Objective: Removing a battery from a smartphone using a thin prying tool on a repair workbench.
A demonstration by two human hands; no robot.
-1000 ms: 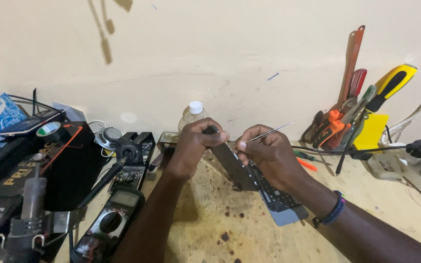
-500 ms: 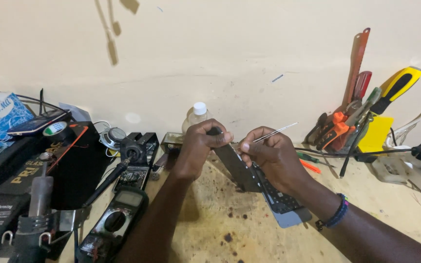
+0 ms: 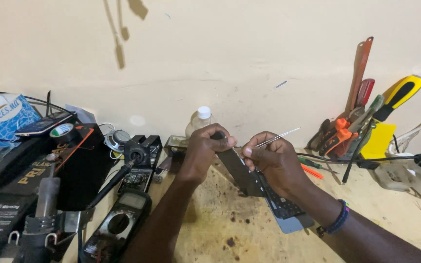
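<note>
Here the left hand (image 3: 204, 148) pinches the upper end of a long dark keyboard strip (image 3: 249, 178), which slants down across the stained bench (image 3: 210, 229) with its lower end resting there. The right hand (image 3: 274, 163) grips metal tweezers (image 3: 281, 137) just beside that upper end (whether the tips touch the strip is too small to tell). A clear bottle (image 3: 198, 122) stands behind the hands; a multimeter (image 3: 120, 221) lies to the left, and hand tools (image 3: 361, 126) lean against the wall.
</note>
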